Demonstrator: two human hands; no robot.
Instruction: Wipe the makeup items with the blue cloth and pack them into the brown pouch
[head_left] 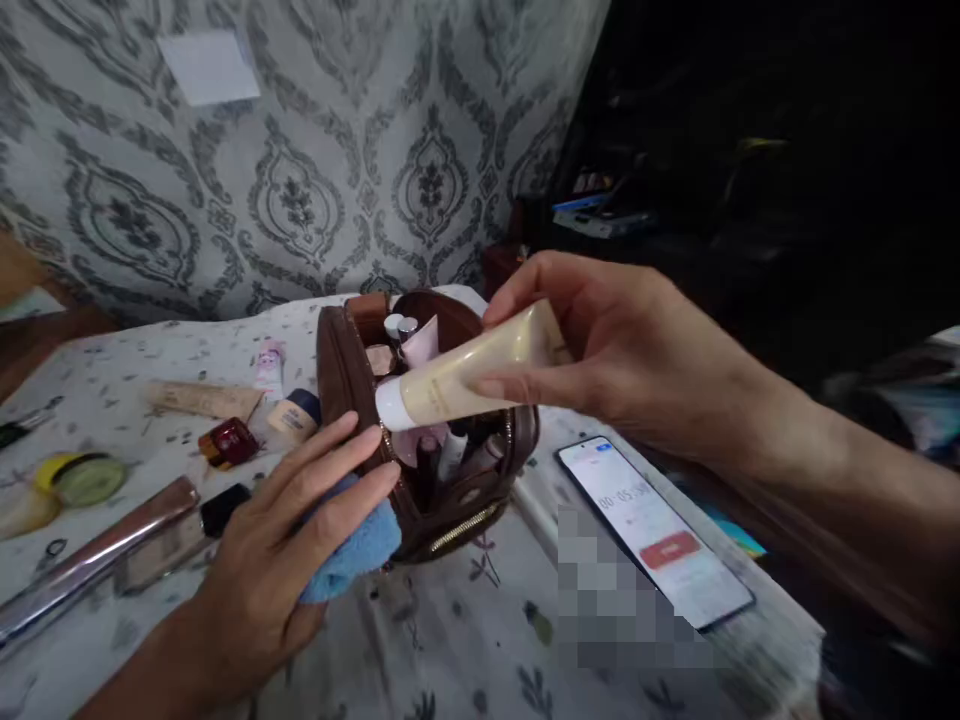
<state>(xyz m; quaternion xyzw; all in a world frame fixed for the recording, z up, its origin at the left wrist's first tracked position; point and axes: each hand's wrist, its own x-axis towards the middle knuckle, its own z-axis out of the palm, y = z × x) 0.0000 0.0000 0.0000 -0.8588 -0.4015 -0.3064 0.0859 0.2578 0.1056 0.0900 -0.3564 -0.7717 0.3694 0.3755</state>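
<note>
My right hand (600,345) grips a pale yellow squeeze tube (469,372) by its flat end, thumb below and fingers above. The tube's white cap points left and slightly down over the open mouth of a brown makeup bag (346,370). My left hand (289,545) holds a blue cloth (360,545) under its palm, with the fingertips resting on the bag's left edge. Inside the bag stand several cosmetics, among them a pink tube (421,343) and a round compact (381,360). The tube partly hides the bag's contents.
On the patterned tablecloth at left lie a beige tube (202,398), a dark red bottle (229,442), a navy-lidded jar (295,415), a yellow-rimmed container (81,478) and a long metallic pink item (105,555). A phone (652,530) showing a timer lies at right, near the table edge.
</note>
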